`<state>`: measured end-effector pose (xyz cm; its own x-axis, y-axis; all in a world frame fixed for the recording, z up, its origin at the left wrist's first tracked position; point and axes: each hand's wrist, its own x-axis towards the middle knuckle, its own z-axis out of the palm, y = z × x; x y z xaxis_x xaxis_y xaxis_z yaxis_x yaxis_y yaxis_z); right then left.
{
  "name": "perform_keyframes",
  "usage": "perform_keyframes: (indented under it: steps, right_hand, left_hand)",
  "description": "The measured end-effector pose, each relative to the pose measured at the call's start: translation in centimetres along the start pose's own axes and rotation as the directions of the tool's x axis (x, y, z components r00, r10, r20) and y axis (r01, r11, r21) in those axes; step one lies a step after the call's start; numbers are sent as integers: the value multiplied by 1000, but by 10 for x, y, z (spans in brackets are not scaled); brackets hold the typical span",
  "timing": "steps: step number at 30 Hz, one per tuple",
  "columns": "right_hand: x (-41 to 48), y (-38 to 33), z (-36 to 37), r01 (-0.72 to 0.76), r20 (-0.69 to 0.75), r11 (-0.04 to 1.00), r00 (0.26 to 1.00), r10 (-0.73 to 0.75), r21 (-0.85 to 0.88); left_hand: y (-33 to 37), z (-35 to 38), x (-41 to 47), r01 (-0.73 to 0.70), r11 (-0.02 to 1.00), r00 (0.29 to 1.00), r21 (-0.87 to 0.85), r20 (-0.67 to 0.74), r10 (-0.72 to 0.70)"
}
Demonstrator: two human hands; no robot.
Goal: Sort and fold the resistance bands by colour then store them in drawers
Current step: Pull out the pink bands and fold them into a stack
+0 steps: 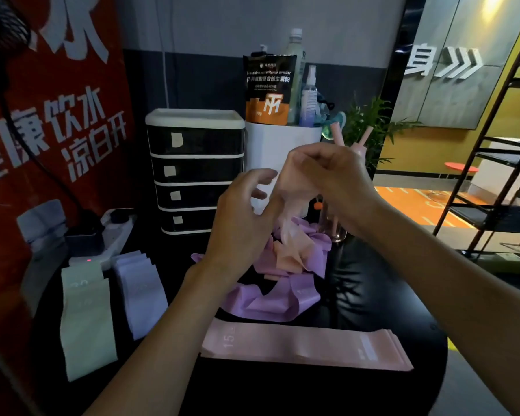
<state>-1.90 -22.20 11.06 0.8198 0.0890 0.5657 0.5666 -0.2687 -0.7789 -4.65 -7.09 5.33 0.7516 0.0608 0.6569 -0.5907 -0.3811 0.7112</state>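
My right hand (333,178) grips the top of a peach resistance band (291,247) and holds it up above the black table. The band hangs down into a tangled heap of purple bands (270,298). My left hand (240,217) pinches the same peach band lower down, fingers curled. A flat stack of pink bands (306,345) marked 15 lies at the near edge. Pale green bands (84,319) and lilac-white bands (141,292) lie in flat stacks on the left. A black drawer unit (192,172) with several shut drawers stands behind.
A white bin (267,151) holding a powder pouch (269,88) and bottles stands right of the drawers. A power strip (108,238) with a plugged adapter sits at the left rear. A glass cup (332,226) stands behind the heap. A metal shelf rack (499,181) is off to the right.
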Motion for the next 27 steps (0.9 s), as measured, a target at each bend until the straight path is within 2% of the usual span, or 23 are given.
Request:
perform_keyframes:
  steps: [8,13,18,21,27]
  right_hand:
    - [-7,-4,-3,-56,12,997,998,55,62]
    - [-9,2,-9,-119,73,990,990,124,-72]
    - [-17,7,-10,-139,81,988,986,144,-67]
    - [-21,8,-8,-110,129,983,983,129,-145]
    - [-24,12,-5,-106,94,983,988,121,-149]
  left_hand:
    - [11,-3,7,9,997,1000,-77,-3,-9]
    - [16,-8,12,-24,990,998,-136,-63,15]
    - [21,-15,21,-36,997,997,-74,-73,31]
    - [23,-17,24,-34,996,997,-79,-66,29]
    - [20,-25,29,-51,997,998,-57,-52,48]
